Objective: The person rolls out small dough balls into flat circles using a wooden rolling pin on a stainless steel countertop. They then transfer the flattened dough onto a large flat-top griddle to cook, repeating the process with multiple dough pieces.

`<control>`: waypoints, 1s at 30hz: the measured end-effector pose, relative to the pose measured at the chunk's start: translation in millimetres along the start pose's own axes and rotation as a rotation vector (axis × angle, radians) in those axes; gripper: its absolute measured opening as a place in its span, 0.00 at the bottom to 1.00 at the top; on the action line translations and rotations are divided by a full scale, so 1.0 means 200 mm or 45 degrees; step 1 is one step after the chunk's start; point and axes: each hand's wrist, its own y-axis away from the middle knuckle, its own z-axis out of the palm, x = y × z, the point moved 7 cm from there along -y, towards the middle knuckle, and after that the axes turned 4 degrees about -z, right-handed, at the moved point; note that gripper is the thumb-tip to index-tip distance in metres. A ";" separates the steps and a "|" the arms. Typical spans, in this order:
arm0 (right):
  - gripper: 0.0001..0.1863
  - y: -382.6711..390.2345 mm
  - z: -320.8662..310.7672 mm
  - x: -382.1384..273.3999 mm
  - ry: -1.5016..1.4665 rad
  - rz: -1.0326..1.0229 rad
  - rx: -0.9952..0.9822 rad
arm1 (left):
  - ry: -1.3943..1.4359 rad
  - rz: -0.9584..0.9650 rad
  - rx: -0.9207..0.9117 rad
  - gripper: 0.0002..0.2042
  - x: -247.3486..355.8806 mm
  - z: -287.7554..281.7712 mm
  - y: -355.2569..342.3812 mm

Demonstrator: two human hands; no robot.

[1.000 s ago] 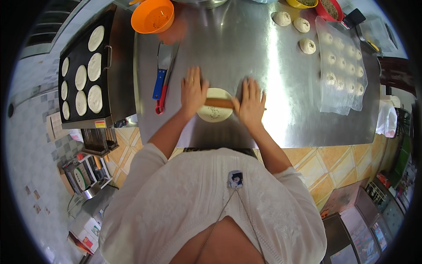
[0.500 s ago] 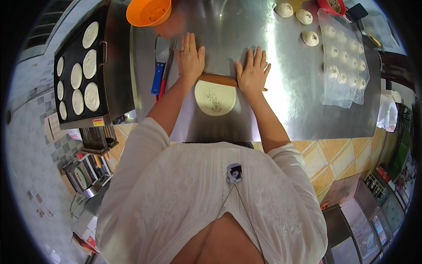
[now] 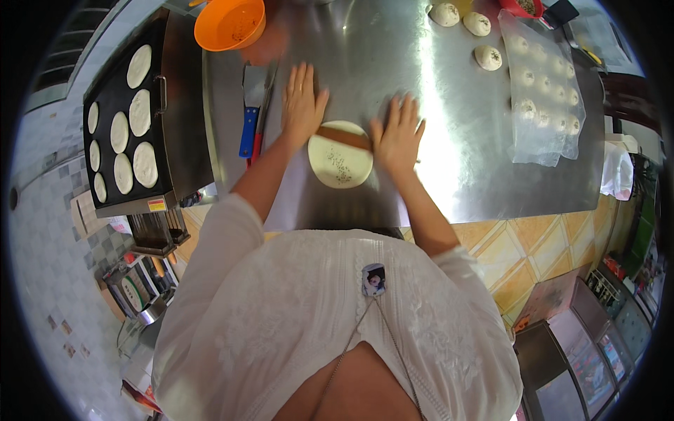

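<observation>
A round, flat dough disc (image 3: 340, 168) with dark seeds scattered down its middle lies on the steel table. Across its far part rests a brown wooden rolling pin (image 3: 345, 137), with a strip of dough showing beyond it. My left hand (image 3: 303, 105) lies flat over the pin's left end, fingers stretched forward. Over the right end is my right hand (image 3: 399, 137), palm down with fingers extended and slightly blurred. Both palms hide the pin's ends. Left of my left hand lie a blue-handled scraper (image 3: 249, 130) and a tool with a red handle (image 3: 258, 137).
At the left, a black griddle (image 3: 105, 168) holds several flat dough rounds. An orange bowl (image 3: 226, 43) stands at the far left of the table (image 3: 351, 77). Seeded dough balls (image 3: 488, 58) sit at the far right, beside several more under clear plastic (image 3: 544, 144).
Both hands have drawn the rolling pin nearer across the dough, and dough now shows on its far side. The whole view has shifted slightly.
</observation>
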 end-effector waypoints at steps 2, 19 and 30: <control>0.39 0.34 0.05 -0.08 0.029 -0.186 -0.239 | -0.120 0.121 -0.170 0.33 -0.01 -0.03 0.33; 0.15 0.66 -0.30 -0.14 -0.427 -0.557 -0.198 | 0.592 -0.586 -1.087 0.15 0.20 -0.08 0.25; 0.21 0.62 -0.33 -0.02 -0.185 -0.483 -0.138 | -0.037 -0.106 -0.195 0.21 -0.02 -0.09 0.70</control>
